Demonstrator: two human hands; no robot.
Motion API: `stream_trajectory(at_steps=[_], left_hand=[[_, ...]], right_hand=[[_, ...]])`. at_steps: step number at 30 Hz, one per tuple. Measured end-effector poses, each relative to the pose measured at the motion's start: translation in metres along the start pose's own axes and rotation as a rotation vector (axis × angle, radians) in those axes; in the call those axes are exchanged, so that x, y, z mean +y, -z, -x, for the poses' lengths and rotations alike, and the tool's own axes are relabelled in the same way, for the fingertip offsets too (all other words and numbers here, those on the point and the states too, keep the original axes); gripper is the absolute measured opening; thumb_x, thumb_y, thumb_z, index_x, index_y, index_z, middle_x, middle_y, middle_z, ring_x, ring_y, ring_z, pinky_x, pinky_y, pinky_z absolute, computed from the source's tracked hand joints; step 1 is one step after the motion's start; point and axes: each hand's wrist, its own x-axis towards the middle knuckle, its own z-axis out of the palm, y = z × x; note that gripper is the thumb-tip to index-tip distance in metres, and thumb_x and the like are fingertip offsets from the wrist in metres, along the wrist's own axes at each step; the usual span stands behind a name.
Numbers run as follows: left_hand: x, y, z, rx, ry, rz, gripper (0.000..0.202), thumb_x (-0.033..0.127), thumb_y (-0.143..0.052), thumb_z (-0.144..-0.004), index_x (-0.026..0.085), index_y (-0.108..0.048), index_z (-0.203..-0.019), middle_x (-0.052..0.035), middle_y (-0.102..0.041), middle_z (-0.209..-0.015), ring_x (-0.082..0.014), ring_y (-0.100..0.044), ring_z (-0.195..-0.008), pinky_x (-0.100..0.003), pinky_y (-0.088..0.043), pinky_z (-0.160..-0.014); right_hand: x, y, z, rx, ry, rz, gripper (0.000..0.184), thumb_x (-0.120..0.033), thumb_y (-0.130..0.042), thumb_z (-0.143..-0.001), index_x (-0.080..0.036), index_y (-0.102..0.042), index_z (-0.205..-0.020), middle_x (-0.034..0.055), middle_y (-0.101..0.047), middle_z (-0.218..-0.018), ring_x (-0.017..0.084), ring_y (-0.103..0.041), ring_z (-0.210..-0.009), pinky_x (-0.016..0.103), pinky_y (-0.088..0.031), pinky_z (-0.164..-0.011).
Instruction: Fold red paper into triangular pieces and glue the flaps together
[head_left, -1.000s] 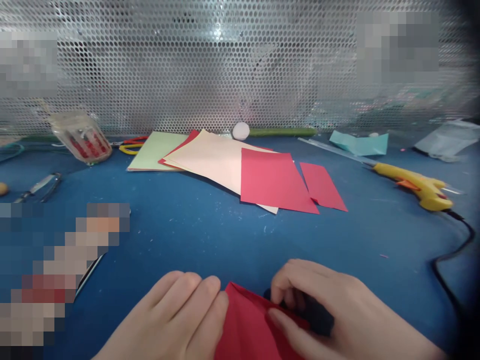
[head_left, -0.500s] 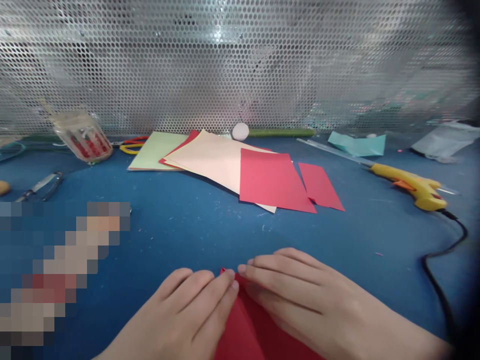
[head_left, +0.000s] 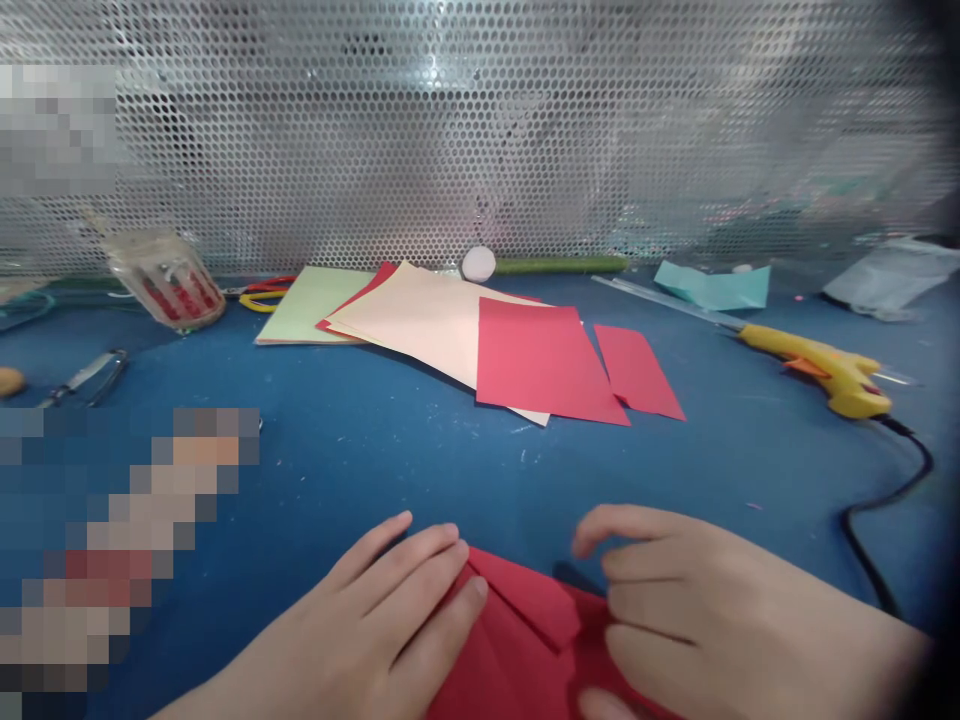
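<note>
A folded sheet of red paper [head_left: 517, 660] lies in front of me at the bottom of the head view. A narrow flap is folded over along its upper right edge. My left hand [head_left: 390, 620] lies on the left side and tip of the paper, with its fingers stretched out flat. Over the right part of the sheet, my right hand [head_left: 697, 610] has its fingers curled round the paper and its thumb lower down, nearer me. The right fingertips are partly hidden.
Beyond my hands lie red paper pieces [head_left: 547, 360] on cream sheets [head_left: 420, 315] and green paper [head_left: 322, 305]. A yellow glue gun [head_left: 817, 365] with a black cord is at right. Further left are a jar [head_left: 169, 285], yellow-handled scissors [head_left: 262, 298] and a blurred, pixelated patch.
My right hand has moved right from the paper's tip, and its fingers have curled. The folded flap now shows. My left fingers have spread slightly on the paper.
</note>
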Motion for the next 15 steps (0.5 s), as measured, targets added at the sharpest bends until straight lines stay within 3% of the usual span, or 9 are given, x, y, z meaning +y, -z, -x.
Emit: stream_trajectory(at_steps=[3, 5, 10, 15], left_hand=[[0.0, 0.003, -0.001, -0.013, -0.052, -0.018, 0.048, 0.016, -0.025, -0.114, 0.019, -0.07, -0.129, 0.0002, -0.074, -0.132, -0.0149, -0.067, -0.122, -0.028, -0.043, -0.113], [-0.002, 0.005, -0.001, -0.025, -0.102, -0.049, 0.048, 0.014, -0.025, -0.114, 0.024, -0.07, -0.13, 0.0023, -0.073, -0.133, -0.0151, -0.067, -0.122, -0.028, -0.047, -0.107], [-0.009, 0.008, -0.001, -0.078, -0.139, -0.073, 0.044, 0.023, -0.027, -0.117, 0.033, -0.066, -0.136, 0.0036, -0.07, -0.138, -0.0153, -0.066, -0.124, -0.031, -0.05, -0.098], [-0.005, 0.005, -0.001, -0.039, -0.055, -0.123, 0.043, 0.014, -0.031, -0.113, 0.021, -0.07, -0.129, 0.0018, -0.073, -0.133, -0.0145, -0.068, -0.115, -0.029, -0.048, -0.092]], right_hand=[[0.001, 0.002, -0.008, -0.017, -0.031, 0.002, 0.057, -0.023, -0.037, -0.111, -0.022, -0.057, -0.058, -0.002, -0.057, -0.046, 0.013, -0.043, -0.046, 0.031, -0.045, -0.068], [0.002, 0.004, -0.013, 0.004, -0.022, 0.009, 0.056, -0.024, -0.039, -0.111, -0.022, -0.056, -0.057, -0.002, -0.056, -0.047, 0.013, -0.042, -0.048, 0.031, -0.039, -0.06], [0.001, 0.004, -0.016, -0.012, 0.03, 0.046, 0.053, -0.027, -0.037, -0.114, -0.021, -0.057, -0.065, -0.003, -0.057, -0.055, 0.013, -0.047, -0.055, 0.03, -0.035, -0.058], [0.002, 0.008, -0.013, 0.059, 0.027, 0.155, 0.054, -0.029, -0.039, -0.113, -0.021, -0.061, -0.065, -0.0026, -0.053, -0.053, 0.014, -0.042, -0.051, 0.03, -0.033, -0.051]])
